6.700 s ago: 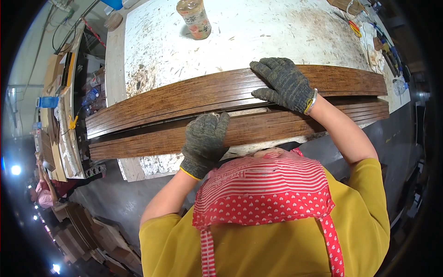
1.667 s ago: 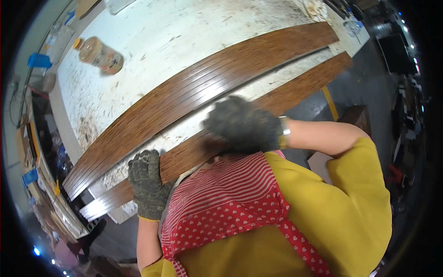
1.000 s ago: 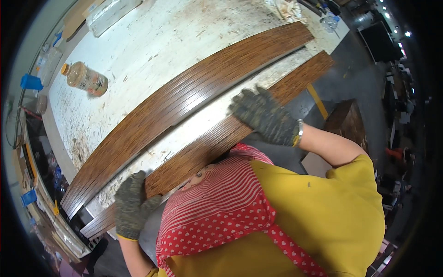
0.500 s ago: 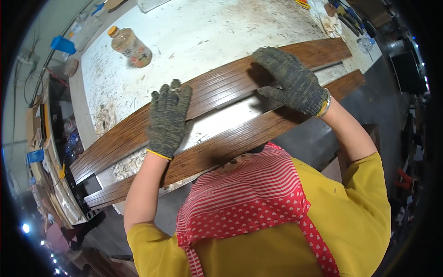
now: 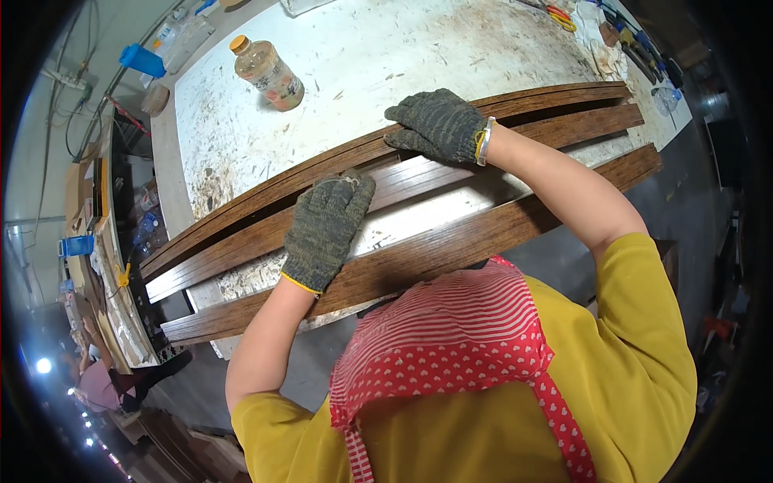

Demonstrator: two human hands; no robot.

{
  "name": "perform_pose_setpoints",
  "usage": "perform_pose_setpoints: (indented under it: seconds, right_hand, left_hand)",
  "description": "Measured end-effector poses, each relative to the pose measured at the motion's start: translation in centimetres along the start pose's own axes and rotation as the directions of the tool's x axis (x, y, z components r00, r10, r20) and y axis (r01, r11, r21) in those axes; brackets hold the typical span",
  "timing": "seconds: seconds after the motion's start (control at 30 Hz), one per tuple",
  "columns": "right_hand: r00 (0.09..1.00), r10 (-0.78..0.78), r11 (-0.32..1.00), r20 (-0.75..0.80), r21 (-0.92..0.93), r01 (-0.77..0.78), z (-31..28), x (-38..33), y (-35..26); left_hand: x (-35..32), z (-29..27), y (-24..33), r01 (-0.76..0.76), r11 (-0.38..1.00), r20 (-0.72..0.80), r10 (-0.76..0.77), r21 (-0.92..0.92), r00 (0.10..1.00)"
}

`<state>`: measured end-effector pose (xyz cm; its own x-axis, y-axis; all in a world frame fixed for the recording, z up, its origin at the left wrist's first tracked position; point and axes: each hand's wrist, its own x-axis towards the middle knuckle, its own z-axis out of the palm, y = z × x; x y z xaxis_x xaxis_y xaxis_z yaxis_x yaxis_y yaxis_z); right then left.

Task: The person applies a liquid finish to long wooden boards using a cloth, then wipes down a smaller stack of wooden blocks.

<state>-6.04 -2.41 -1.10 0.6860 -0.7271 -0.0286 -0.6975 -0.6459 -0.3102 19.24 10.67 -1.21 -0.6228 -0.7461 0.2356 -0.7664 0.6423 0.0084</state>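
Three long brown wooden planks with visible grain lie across the front of a white worktable. My left hand (image 5: pixel 330 229), in a dark grey-green knit glove, has its fingers curled at the far plank (image 5: pixel 241 211), to the left of its middle. Farther right, my right hand (image 5: pixel 439 126), gloved alike, grips the same plank, its fingers over the far edge. That plank stands tipped on its edge, a dark gap dividing it from the middle plank (image 5: pixel 427 179). Closest to my apron rests the near plank (image 5: pixel 435 249). Both hands' fingertips are partly hidden.
On the stained white worktable (image 5: pixel 386 72) stands a plastic bottle (image 5: pixel 272 76) with an orange cap. Pliers-like tools (image 5: pixel 640 56) and a crumpled cloth (image 5: pixel 604 52) lie at the far right. A blue cup (image 5: pixel 142 60) is beyond the left edge. Another person (image 5: pixel 101 382) is at the lower left.
Both hands have gone from lying open on the planks to curling round the far one. My right hand moved left; the far plank has tipped up and parted from the middle plank.
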Motion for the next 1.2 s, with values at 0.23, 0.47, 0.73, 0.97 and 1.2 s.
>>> perform_pose_setpoints:
  seconds: [0.23, 0.47, 0.73, 0.97, 1.2]
  right_hand:
    - [0.999, -0.014, 1.0, 0.039, 0.012, 0.014, -0.7, 0.6, 0.3]
    - [0.992, -0.107, 0.988, 0.059, -0.104, 0.113, -0.8, 0.4, 0.3]
    - [0.981, -0.066, 0.994, 0.184, -0.07, 0.08, -1.8, 3.6, 1.0]
    - [0.982, -0.08, 0.989, 0.169, -0.107, 0.099, -1.3, 7.7, 3.0]
    - [0.992, -0.055, 0.995, 0.118, -0.074, 0.064, 1.6, 7.3, 4.0]
  left_hand:
    - [0.1, -0.4, 0.6, 0.196, 0.98, 0.314, -0.198, 0.037, 0.929]
    - [0.7, -0.4, 0.9, 0.205, 0.977, 0.339, -0.212, 0.056, 0.917]
    - [0.6, -0.6, 0.7, 0.154, 0.987, 0.299, -0.159, 0.04, 0.941]
    - [1.0, -0.7, 1.2, 0.286, 0.958, 0.391, -0.274, 0.027, 0.879]
    - [0.5, 0.1, 1.1, 0.233, 0.971, 0.32, -0.239, 0.059, 0.917]
